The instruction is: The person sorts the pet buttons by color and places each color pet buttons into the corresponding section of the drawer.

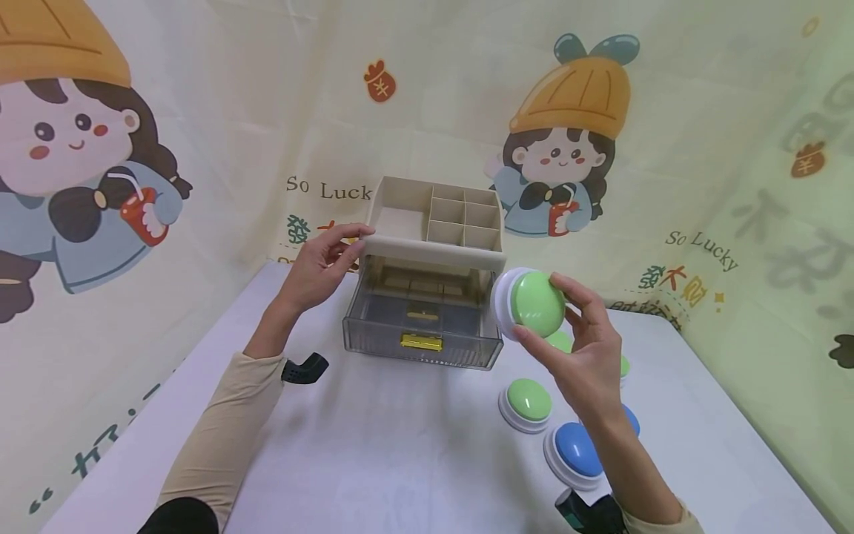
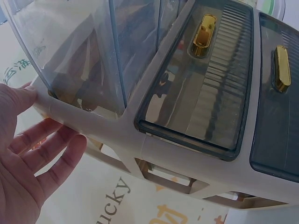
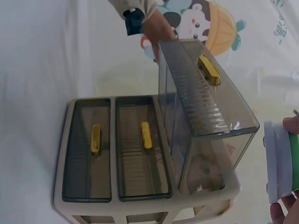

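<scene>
Organizer (image 1: pixel 434 252), cream, standing towards the far side of the table; its top tray (image 1: pixel 402 222) is divided into one large compartment and six small ones.

Drawer (image 1: pixel 375 343), smoky transparent, uppermost of three, pulled out at the front; gold-coloured handle (image 1: pixel 422 343). Two lower drawers (image 3: pixel 88 172) pushed in, each with a similar handle.

Left hand (image 1: pixel 320 267): at the organizer's upper left corner, thumb and index finger pinching the edge, remaining fingers loosely bent beside it.

Held button (image 1: pixel 537 304), green dome on a white base, one item: raised above the table, just right of the open drawer and apart from the organizer, dome turned towards the wearer.

Right hand (image 1: pixel 590 345): grips that button by its rim, thumb below and fingers above, spread only as wide as the button.

Loose green button (image 1: pixel 529 400), dome up, on the table right of the drawer. Two further green domes (image 1: pixel 559 341) partly hidden by the right hand.

Blue button (image 1: pixel 579 449), white base, near the right forearm; a second, mostly covered, seems to be of the same kind.

Table (image 1: pixel 373 445), white covering. Backdrop cloth (image 1: pixel 440 111), pale, printed with hatted figures and lettering.
</scene>
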{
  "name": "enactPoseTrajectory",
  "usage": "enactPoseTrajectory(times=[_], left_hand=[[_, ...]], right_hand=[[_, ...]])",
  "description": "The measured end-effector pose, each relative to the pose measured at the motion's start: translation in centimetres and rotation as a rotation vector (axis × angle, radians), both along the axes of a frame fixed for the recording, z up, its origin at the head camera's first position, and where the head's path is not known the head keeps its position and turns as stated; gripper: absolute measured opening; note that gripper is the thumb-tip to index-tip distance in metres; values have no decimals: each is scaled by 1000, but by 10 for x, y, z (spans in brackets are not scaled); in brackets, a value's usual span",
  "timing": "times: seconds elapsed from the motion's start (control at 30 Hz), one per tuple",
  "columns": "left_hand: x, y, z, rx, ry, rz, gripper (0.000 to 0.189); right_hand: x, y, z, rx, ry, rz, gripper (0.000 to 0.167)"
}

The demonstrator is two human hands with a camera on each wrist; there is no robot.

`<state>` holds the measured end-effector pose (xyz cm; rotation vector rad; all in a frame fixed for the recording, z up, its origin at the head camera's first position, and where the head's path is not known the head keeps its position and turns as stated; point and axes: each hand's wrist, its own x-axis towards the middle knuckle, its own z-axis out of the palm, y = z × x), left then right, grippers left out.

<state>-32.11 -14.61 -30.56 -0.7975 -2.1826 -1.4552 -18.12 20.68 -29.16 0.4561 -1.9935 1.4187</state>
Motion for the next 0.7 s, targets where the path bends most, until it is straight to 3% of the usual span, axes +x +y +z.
enactPoseTrajectory(times=[0.17, 0.3, 0.5, 0.7], left_hand=[[0, 0, 0, -1, -1, 3, 31], [0, 0, 0, -3, 2, 3, 32], [0, 0, 0, -4, 1, 4, 32], [0, 0, 0, -9, 0, 9, 32]], right_hand=[[0, -6, 7, 22, -6, 14, 75], [-3, -10, 16, 3, -116, 35, 69], [-13, -17, 31, -35, -297, 164, 62], [-24, -24, 38, 14, -408, 223, 57]])
